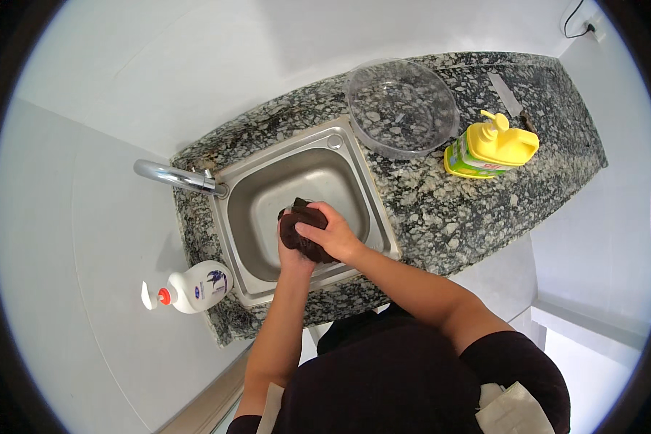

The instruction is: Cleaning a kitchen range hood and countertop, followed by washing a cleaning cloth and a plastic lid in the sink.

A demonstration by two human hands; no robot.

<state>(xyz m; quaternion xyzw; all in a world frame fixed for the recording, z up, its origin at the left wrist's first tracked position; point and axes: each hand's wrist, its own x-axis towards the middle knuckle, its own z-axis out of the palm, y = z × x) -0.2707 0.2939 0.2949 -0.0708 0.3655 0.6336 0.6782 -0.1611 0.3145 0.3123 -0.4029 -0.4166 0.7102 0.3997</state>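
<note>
Both of my hands hold a dark brown cloth (305,230), bunched up over the stainless steel sink (380,217). My left hand (294,255) supports it from the left and below, its fingers partly hidden by the cloth. From the right, my right hand (331,230) grips the cloth with the thumb on top. Something greyish shows at the cloth's upper left edge, too small to identify. The chrome faucet (179,178) stands at the sink's upper left corner, its spout pointing away from the basin in this view.
A white pump bottle (202,287) stands left of the sink. On the speckled granite counter (439,228) to the right are a round clear plastic basin (401,108), a yellow pump jug (488,152) and, behind it, a kitchen knife (505,95). A wall runs along the back.
</note>
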